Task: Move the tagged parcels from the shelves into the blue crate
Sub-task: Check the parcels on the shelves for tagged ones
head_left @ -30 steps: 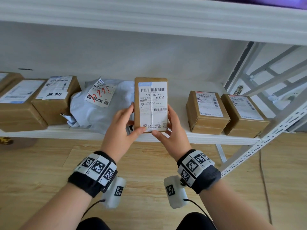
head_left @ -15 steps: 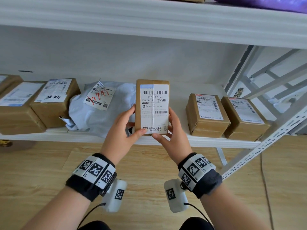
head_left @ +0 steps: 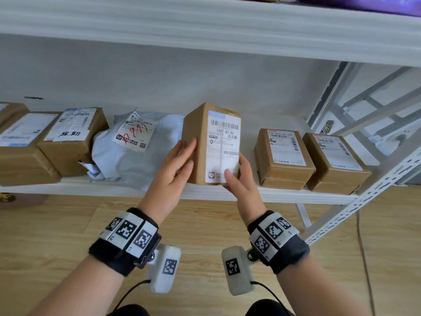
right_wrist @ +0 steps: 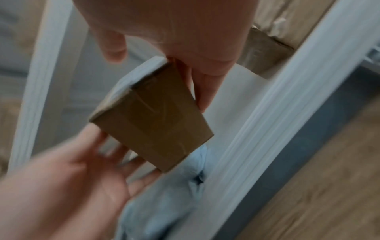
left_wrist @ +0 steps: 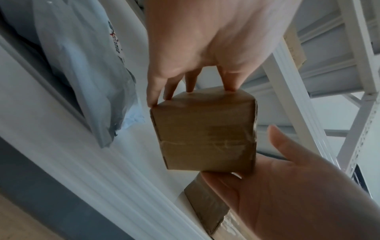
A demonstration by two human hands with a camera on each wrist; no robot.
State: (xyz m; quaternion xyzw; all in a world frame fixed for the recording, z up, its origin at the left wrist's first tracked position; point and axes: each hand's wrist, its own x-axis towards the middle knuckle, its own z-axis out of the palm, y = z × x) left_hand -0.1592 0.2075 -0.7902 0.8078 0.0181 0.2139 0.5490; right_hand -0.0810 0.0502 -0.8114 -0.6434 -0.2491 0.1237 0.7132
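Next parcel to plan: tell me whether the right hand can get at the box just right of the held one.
Probably not yet: the right hand grips the held box. The neighbouring box sits uncovered at the shelf front.

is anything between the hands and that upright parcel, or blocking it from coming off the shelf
Nothing visible: the left hand and right hand already touch the upright parcel, and its path toward the person looks clear. The blue crate is out of view.
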